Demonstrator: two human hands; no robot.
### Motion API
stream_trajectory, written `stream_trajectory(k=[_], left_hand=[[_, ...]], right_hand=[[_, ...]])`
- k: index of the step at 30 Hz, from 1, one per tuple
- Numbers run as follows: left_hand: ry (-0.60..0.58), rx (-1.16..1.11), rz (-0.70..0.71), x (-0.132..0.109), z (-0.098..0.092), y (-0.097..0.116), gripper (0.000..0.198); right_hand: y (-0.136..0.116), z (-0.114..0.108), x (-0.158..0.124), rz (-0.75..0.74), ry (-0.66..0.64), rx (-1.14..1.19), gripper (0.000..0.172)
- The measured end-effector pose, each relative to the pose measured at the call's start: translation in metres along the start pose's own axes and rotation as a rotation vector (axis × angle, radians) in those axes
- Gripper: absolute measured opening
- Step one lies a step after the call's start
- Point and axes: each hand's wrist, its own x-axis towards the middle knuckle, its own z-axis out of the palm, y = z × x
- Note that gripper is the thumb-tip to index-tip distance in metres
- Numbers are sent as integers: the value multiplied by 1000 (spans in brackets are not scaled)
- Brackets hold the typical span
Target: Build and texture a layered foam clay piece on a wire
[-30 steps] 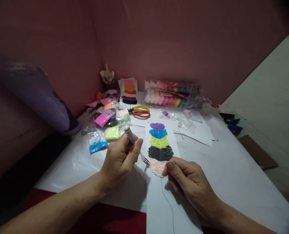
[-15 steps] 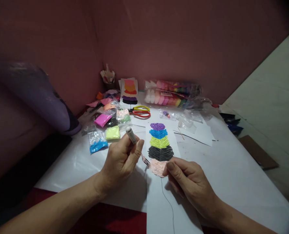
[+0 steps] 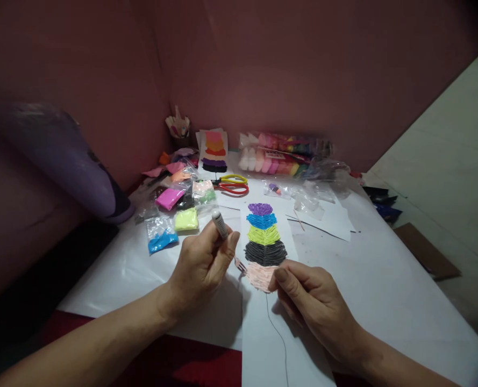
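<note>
My left hand (image 3: 202,260) is closed around a small fork (image 3: 240,265), its tines pointing down at the left edge of the pale pink clay band (image 3: 259,277). A thick white and grey pen-like shaft (image 3: 219,223) rises from the same grip; whether it is the fork's handle, I cannot tell. Thumb and fingers of my right hand (image 3: 309,290) are pinched together at the pink band's right edge, hiding what lies between them. Above the pink, textured clay bands in black (image 3: 265,252), yellow-green, blue and purple run up the white paper strip (image 3: 263,333), which has a drawn curved line.
Clay packets, including a yellow one (image 3: 186,219) and a blue one (image 3: 162,242), lie left. Behind are scissors (image 3: 234,185), a second striped clay piece (image 3: 215,152) and large bags of coloured clay (image 3: 279,156). A purple cylindrical object (image 3: 77,166) leans at far left.
The fork's tines have shifted very slightly left at the pink band's edge. My right hand stays in place, and everything else looks the same.
</note>
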Motion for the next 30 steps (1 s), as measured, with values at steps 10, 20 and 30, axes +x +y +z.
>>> stream_trajectory(k=[10, 20, 30], left_hand=[[158, 71, 131, 2, -4, -2, 10], [345, -107, 220, -8, -6, -1, 12], [-151, -151, 602, -12, 6, 27, 14]], right_hand=[[1, 1, -1, 11, 40, 64, 43], [5, -6, -1, -224, 436, 86, 28], [-9, -4, -4, -1025, 273, -819, 21]])
